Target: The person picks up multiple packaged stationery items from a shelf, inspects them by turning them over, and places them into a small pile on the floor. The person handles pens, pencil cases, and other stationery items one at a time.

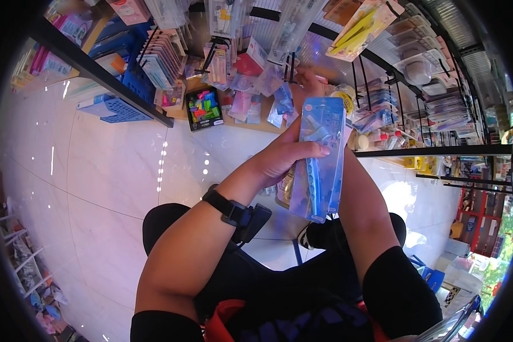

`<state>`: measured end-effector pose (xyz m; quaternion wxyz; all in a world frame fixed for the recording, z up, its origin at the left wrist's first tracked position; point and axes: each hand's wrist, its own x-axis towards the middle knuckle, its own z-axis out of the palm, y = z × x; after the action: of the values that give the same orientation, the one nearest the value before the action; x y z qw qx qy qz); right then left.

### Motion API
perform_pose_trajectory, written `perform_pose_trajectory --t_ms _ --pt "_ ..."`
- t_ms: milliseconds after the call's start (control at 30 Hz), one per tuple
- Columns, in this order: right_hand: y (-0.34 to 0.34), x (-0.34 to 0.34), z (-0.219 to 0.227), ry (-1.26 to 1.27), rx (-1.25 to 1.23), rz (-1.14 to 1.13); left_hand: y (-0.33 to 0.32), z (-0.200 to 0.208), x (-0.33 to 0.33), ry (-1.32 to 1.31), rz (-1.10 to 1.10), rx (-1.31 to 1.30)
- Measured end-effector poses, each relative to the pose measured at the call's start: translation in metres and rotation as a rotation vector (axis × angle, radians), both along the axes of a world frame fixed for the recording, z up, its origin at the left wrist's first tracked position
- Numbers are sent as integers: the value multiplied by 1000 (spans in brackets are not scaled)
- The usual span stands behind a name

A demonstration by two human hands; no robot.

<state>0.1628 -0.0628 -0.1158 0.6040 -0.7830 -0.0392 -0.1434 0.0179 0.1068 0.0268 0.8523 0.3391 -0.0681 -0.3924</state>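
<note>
My left hand (pixel 288 154) is closed around a light-blue, see-through blister pack (pixel 319 171), thumb pressed on its front. The pack is upright in front of me; inside are a slim blue stick-like tool and a small pale part, their exact kind unclear. More packaging seems to lie behind it. My right forearm reaches up behind the pack toward the display shelf. My right hand (pixel 310 85) is by the hooks and small plastic packets (pixel 284 100), mostly hidden by the pack and blurred, so its grip does not show.
A black tray (pixel 205 121) of colourful small pieces stands on the shelf's front edge. Hanging packs (pixel 165 60) and a yellow-tool card (pixel 363 34) fill the rack. A blue basket (pixel 125 114) is at the left. Dark rails (pixel 439 150) border the shelf at right.
</note>
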Motion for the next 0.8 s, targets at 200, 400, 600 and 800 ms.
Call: perform_pose_trajectory --t_ms 200,400,600,800 --pt "9 -33 -5 16 426 107 -3 0 0 -23 -28 32" --pt "-2 -89 42 137 386 161 3 -1 -5 -14 -24 70" --pt "-99 -111 54 232 167 -28 -6 3 -8 -1 -67 104" --pt "-133 -156 129 730 748 -55 -13 0 -18 -5 -16 162"
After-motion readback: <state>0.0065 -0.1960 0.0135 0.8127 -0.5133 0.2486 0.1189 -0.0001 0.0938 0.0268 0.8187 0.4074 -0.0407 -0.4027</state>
